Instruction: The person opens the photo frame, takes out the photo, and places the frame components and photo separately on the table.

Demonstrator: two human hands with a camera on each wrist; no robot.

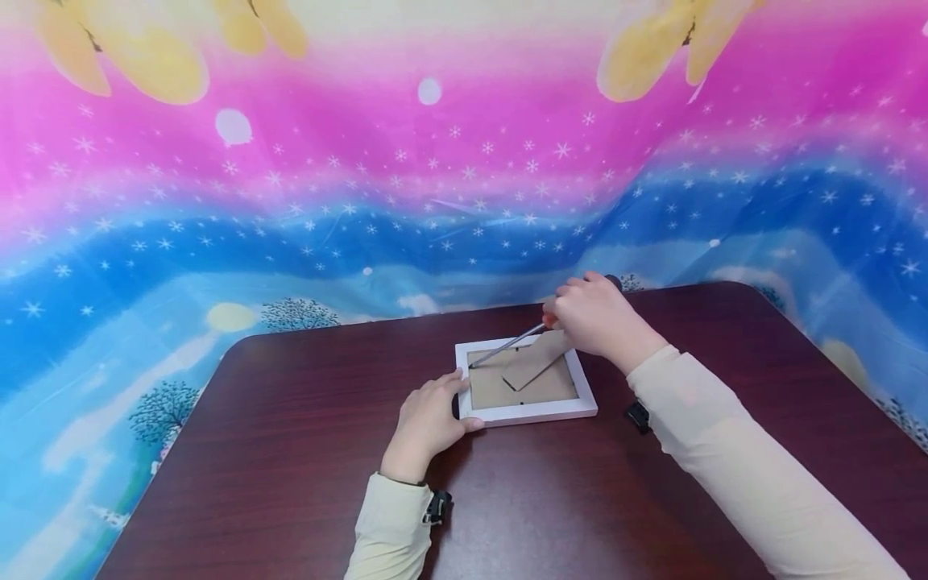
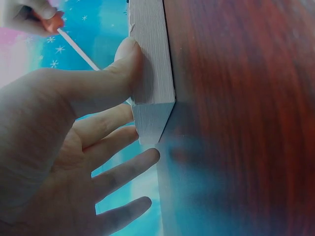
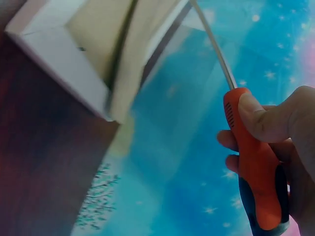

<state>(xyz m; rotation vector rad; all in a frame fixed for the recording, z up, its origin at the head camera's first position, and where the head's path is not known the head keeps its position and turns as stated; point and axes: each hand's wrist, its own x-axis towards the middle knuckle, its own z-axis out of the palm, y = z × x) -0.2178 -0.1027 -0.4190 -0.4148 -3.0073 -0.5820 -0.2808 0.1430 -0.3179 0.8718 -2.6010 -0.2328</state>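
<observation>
A white picture frame (image 1: 532, 415) lies face down on the table, its brown backing board (image 1: 486, 391) showing. From the backing an easel flap (image 1: 540, 358) stands tilted up. My left hand (image 1: 428, 419) grips the near left corner, thumb on the front side and fingers at the left side; in the left wrist view the ring and little fingers are spread away from it. My right hand (image 1: 590, 310) holds a screwdriver by its orange and black handle (image 3: 258, 162). The screwdriver's shaft (image 1: 507, 345) slants down across the frame, its tip at the backing's left edge.
The dark reddish-brown table (image 1: 290, 451) has a glossy top with rounded far corners. Behind it hangs a pink and blue curtain (image 1: 406, 177) with snowflakes. Small dark metal tabs (image 1: 521, 403) sit along the backing's edge.
</observation>
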